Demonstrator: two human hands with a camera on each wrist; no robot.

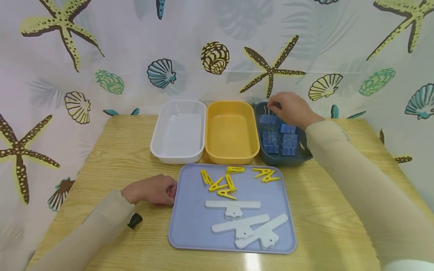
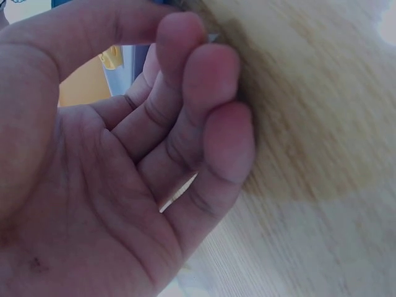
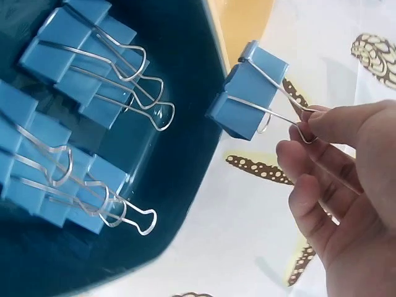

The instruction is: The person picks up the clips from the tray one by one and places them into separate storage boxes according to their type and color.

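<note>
Between thumb and fingers, my right hand (image 1: 289, 109) pinches a blue binder clip (image 3: 250, 90) by its wire handles. The clip is above the rim of the dark blue bin (image 1: 288, 161) at the back right. Inside that bin stand two rows of blue binder clips (image 3: 80, 59), their wire handles showing. My left hand (image 1: 152, 189) rests on the table at the left edge of the lavender tray (image 1: 190, 226). Its fingers (image 2: 210, 80) are loosely curled with nothing seen in the palm; the thumb tip is hidden.
Left of the dark blue bin stand a yellow bin (image 1: 232, 130) and a white bin (image 1: 179, 133). On the tray lie several yellow clothespins (image 1: 230, 183) and three white bag clips (image 1: 233, 205). A patterned cloth (image 1: 129, 49) hangs behind the wooden table (image 1: 115, 150).
</note>
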